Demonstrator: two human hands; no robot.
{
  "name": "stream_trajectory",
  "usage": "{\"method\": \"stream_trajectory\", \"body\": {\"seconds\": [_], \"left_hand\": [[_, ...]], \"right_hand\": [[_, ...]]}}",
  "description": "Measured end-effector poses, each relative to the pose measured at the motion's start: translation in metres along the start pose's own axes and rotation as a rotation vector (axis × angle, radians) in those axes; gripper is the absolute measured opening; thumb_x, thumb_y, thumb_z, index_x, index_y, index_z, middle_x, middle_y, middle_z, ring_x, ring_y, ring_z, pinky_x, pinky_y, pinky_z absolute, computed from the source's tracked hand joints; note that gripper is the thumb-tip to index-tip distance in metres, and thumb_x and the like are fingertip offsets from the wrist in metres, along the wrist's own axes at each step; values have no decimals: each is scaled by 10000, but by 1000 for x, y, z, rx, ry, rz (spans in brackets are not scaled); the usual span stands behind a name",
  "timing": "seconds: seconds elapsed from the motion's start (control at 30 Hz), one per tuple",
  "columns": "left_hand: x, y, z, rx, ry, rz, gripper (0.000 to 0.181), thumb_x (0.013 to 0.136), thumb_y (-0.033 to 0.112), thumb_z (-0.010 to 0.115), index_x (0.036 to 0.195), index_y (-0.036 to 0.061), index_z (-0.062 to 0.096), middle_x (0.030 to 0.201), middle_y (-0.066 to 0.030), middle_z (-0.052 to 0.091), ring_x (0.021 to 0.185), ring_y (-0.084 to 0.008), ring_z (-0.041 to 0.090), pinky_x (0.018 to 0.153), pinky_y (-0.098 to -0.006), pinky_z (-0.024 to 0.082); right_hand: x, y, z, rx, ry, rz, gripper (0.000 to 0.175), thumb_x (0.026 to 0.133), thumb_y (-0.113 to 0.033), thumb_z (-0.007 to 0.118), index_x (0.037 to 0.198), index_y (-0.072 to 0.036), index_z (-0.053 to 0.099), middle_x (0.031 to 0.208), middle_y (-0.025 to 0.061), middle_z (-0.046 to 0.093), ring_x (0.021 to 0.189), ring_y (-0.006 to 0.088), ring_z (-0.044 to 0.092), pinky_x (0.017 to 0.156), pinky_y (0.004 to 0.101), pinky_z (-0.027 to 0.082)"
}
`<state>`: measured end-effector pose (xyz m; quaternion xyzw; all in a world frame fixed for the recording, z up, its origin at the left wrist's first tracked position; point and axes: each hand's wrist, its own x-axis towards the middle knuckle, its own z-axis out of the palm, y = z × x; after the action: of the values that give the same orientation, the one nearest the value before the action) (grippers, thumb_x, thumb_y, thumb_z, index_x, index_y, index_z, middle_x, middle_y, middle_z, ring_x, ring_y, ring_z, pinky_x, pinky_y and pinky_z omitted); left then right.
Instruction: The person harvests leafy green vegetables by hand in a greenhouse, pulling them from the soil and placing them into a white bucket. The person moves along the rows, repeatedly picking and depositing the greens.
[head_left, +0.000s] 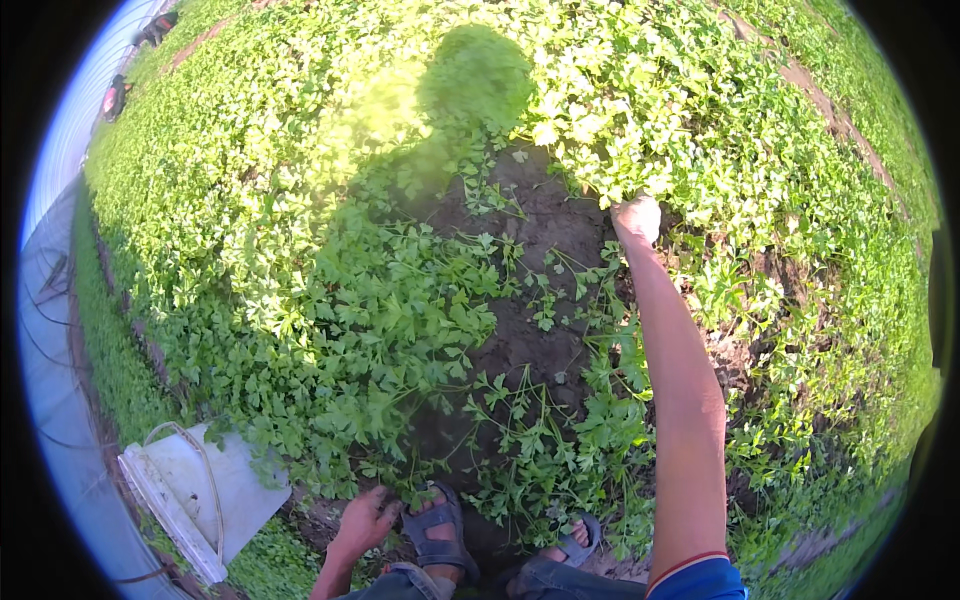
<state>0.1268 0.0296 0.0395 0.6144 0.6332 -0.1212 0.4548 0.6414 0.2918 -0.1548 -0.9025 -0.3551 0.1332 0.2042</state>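
Note:
Leafy green plants, like celery or parsley, grow densely around a patch of dark bare soil. My right hand is stretched far forward at the soil's upper right edge, against the bright leaves there. Its fingers are hidden by foliage and glare, so its hold cannot be told. Low in the view, my left hand hangs just left of my sandalled foot, close to some stems and leaves; whether it grips any is unclear. Loose-looking stems lie over the soil between my arms.
A white plastic bucket with a handle lies tipped at the lower left. My other sandalled foot stands beside plants. Bent hoops and plastic sheeting line the left edge. Two people crouch far off at upper left.

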Motion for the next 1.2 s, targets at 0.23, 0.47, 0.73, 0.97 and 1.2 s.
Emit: {"method": "stream_trajectory", "body": {"seconds": [0.23,0.47,0.73,0.97,1.2], "left_hand": [[-7,-5,0,-22,11,-48,294,814,219,609,999,-7,574,885,-230,630,831,-413,604,712,-440,488],[-8,-7,-1,-52,10,-67,294,817,216,605,1025,8,587,898,-230,634,849,-407,609,714,-433,491],[7,-2,5,-51,-14,-47,286,825,227,595,1007,7,582,880,-226,636,852,-412,606,723,-438,487],[13,-4,-3,34,-34,47,273,826,229,600,976,2,580,867,-224,634,835,-417,603,703,-437,484],[6,5,1,52,-7,5,261,815,217,611,963,5,572,829,-227,624,796,-420,601,679,-435,485]], "right_hand": [[-10,-25,-13,51,-73,66,450,782,-448,646,886,-14,593,870,184,622,825,342,618,750,402,500],[4,-4,-26,984,280,67,421,807,-350,695,635,2,540,498,24,509,482,115,423,497,291,375],[-35,7,-137,1450,128,202,180,857,-224,628,825,-48,649,636,15,579,508,64,491,467,215,404],[-59,-7,-27,1181,-192,269,218,816,-183,628,728,13,594,644,83,623,538,158,575,454,283,423],[44,55,25,451,187,143,440,808,-408,584,711,20,612,648,168,625,680,303,624,624,394,487]]}}
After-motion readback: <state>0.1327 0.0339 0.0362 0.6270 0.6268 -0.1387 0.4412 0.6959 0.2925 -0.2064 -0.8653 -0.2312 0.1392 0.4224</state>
